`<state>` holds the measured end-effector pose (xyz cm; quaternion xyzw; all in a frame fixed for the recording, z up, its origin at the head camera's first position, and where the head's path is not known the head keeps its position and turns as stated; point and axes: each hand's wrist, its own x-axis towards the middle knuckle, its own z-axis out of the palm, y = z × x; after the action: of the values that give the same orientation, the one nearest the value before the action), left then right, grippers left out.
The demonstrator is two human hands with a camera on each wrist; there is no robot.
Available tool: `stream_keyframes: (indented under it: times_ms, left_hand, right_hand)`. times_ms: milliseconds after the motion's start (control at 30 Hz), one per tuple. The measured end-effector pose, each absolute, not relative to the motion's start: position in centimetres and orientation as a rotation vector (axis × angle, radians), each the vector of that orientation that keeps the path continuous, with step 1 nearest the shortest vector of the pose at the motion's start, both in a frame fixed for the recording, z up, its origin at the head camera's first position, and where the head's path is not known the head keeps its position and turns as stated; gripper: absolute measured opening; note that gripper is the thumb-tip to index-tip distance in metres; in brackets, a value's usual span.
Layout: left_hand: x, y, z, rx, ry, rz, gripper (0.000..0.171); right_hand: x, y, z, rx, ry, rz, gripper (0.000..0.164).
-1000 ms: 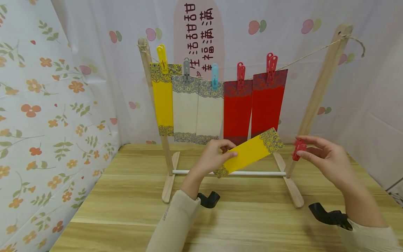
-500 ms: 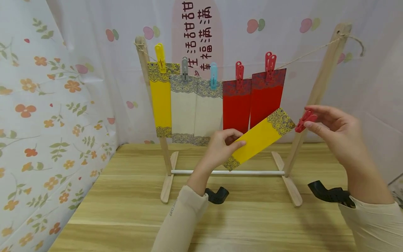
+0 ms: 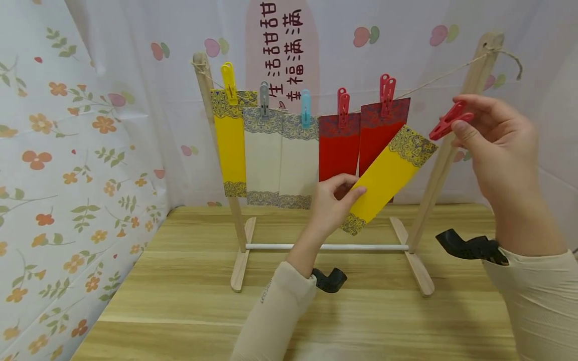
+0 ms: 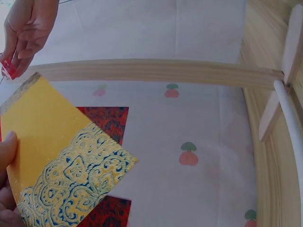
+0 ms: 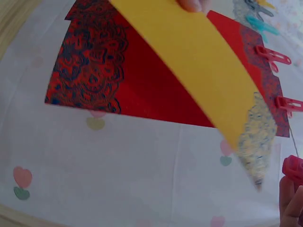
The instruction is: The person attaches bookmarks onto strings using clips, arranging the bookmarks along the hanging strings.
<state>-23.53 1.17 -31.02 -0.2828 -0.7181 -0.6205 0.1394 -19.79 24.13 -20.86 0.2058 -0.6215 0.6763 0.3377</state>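
My left hand (image 3: 331, 205) holds a yellow card (image 3: 384, 178) with patterned ends, pinched near its lower end and tilted up to the right. My right hand (image 3: 506, 135) pinches a red clothespin (image 3: 451, 120) by its handles, just beyond the card's upper corner, apart from it. Behind them, a string (image 3: 433, 80) bears a yellow card (image 3: 230, 150), two off-white cards (image 3: 262, 155) and two red cards (image 3: 338, 155), each under a clothespin. The held card covers part of the right red card (image 5: 161, 85). Only fingertips of the left hand show in the right wrist view.
The string is tied between two wooden posts (image 3: 440, 165), which stand on wooden feet (image 3: 420, 276) joined by a white rod (image 3: 361, 247). Below is a wood-grain table (image 3: 180, 301). A printed curtain (image 3: 180, 125) hangs behind.
Both hands have risen, the left also moving right with the yellow card, which now tilts more steeply. The right hand has carried the red clothespin up and slightly right, towards the string.
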Motion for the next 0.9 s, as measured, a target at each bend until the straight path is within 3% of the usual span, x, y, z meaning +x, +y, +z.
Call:
stream_keyframes:
  times_ms: [500,900]
  left_hand:
    - [-23.7,4.4,-28.8,-0.786,-1.939,-1.766,0.019]
    - [-23.6,6.5,-28.5,-0.755,-1.764,-1.848,0.019]
  right_hand:
    - [-21.1,22.3,-15.9,0.610,-1.327,1.783,0.032]
    - [-21.6,22.7,-12.6,0.524,-1.588,1.659,0.034]
